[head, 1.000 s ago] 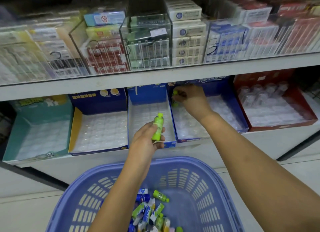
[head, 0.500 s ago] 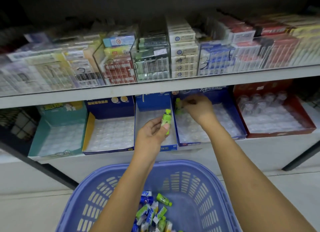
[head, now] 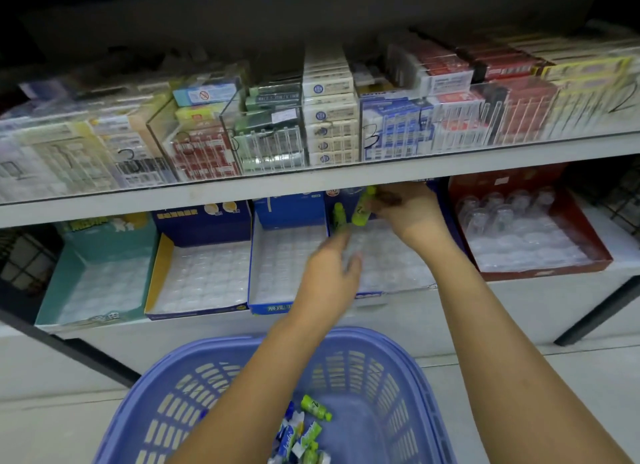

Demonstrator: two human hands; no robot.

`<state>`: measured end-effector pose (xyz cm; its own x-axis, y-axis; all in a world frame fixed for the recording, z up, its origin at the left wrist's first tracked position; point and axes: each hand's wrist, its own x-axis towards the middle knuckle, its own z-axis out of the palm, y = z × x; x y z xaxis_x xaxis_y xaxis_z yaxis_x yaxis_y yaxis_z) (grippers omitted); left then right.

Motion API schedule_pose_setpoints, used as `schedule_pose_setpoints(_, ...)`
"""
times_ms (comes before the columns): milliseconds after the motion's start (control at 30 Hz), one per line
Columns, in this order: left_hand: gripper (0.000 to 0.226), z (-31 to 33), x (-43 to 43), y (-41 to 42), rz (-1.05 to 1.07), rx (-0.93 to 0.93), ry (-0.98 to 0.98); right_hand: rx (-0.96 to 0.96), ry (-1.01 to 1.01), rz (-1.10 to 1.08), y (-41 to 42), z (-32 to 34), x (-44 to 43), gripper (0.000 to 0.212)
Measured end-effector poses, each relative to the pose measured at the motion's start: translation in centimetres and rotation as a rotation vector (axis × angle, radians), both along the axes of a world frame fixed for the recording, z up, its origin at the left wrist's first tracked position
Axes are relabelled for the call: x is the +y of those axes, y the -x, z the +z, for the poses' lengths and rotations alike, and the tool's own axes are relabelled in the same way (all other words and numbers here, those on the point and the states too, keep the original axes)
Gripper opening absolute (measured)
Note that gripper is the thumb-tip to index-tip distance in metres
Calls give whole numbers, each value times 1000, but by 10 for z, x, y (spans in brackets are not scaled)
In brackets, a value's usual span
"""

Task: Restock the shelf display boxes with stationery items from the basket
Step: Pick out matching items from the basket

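Gripping green tube (head: 361, 211) – right hand (head: 410, 214) | left hand (head: 330, 273) open, empty

Five display boxes (head: 204, 280), one basket (head: 221, 377), two hands (head: 329, 276).

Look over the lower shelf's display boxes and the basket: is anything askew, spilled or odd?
Nothing is spilled or damaged. The items in the blue basket lie in a loose jumble. The right hand holds a green tube tilted beside one standing upright, likely mid-placement.

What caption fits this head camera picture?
Right hand holds a green tube over the blue display box, above the basket.
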<state>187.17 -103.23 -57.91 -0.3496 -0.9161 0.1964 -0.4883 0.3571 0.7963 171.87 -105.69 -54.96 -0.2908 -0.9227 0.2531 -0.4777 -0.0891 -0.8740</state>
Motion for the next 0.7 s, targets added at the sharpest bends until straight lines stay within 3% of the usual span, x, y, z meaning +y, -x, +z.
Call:
schedule_pose_setpoints(100,50,-16,17,7,-229,-477,145,140,-49,-41,1,-24,-16,11)
schedule_pose_setpoints(167,54,-26,23,6,-284,-645,200,215,-29,-17,-1,-37,-24,14)
schedule_pose_setpoints(500,62,-35,29,2,-307,-710,271,582,-53,112,5,-35,-43,17)
schedule_pose_setpoints(700,62,-39,29,4,-315,-722,280,598,-173,93,2,-38,-48,19)
